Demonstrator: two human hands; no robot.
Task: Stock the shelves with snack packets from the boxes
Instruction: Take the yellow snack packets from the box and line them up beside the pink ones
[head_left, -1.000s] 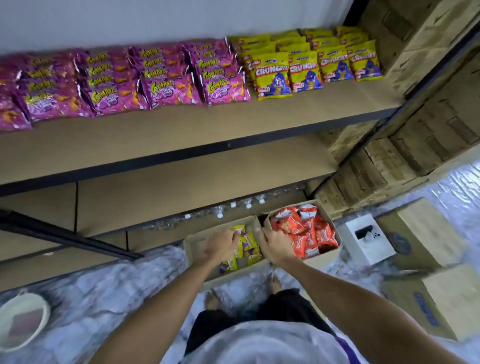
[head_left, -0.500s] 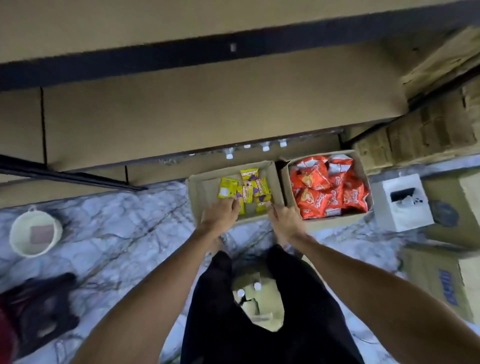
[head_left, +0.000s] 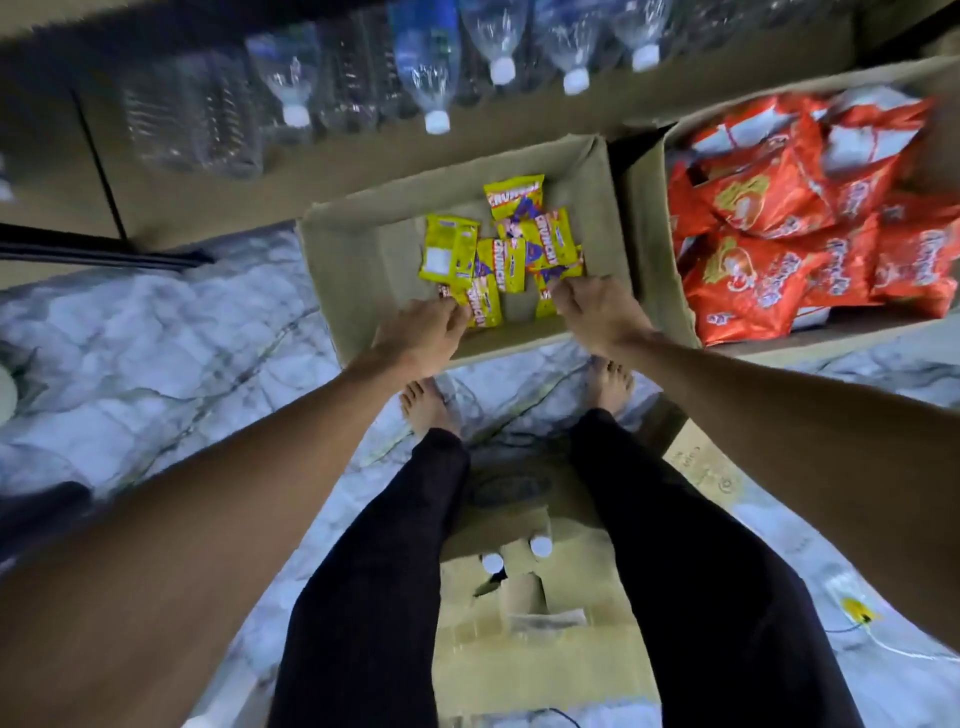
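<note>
We reach over the near rim of the open box (head_left: 332, 270); bare box floor lies outward of the left hand (head_left: 423, 335). Left hand and right hand (head_left: 597, 312) each curl their fingers round yellow packets (head_left: 506, 254), heaped just ahead between them.

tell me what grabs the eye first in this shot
The bright yellow snack packets in the open cardboard box at centre, with the left hand and the right hand both reaching down onto them. Next, a second box heaped with orange-red packets at right, and the clear bottles ranged along the top.
</note>
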